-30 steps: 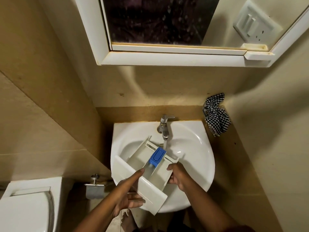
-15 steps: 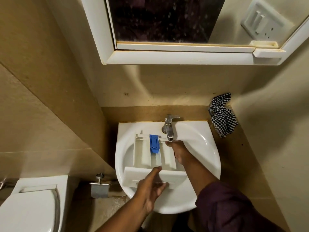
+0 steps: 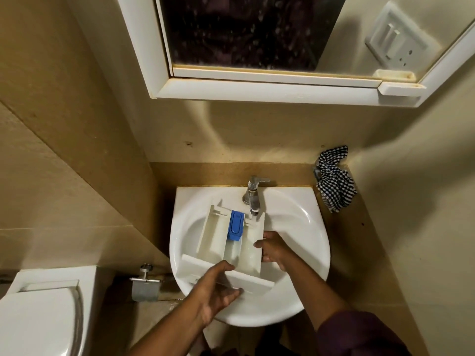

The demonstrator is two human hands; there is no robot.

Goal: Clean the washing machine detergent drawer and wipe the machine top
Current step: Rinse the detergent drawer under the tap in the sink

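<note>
A white detergent drawer [image 3: 216, 236] with a blue insert [image 3: 236, 225] lies across the white basin [image 3: 303, 222], its back end under the chrome tap [image 3: 253, 195]. Water seems to run from the tap onto the drawer's rear right corner. My left hand [image 3: 216, 291] grips the drawer's front panel at the near rim. My right hand [image 3: 273, 249] holds the drawer's right side wall. A checked black-and-white cloth [image 3: 334, 181] hangs by the wall, right of the basin.
A white-framed mirror cabinet [image 3: 257, 88] juts out above the basin. A switch plate [image 3: 397, 41] shows in its mirror. A toilet [image 3: 38, 312] stands at lower left, with a metal paper holder [image 3: 145, 285] beside the basin. Tan tiled walls close in on both sides.
The drawer swung from a diagonal tilt to lying nearly straight under the tap. My right hand went up towards the tap, then came back to the drawer's right side. The left hand stayed on the front panel.
</note>
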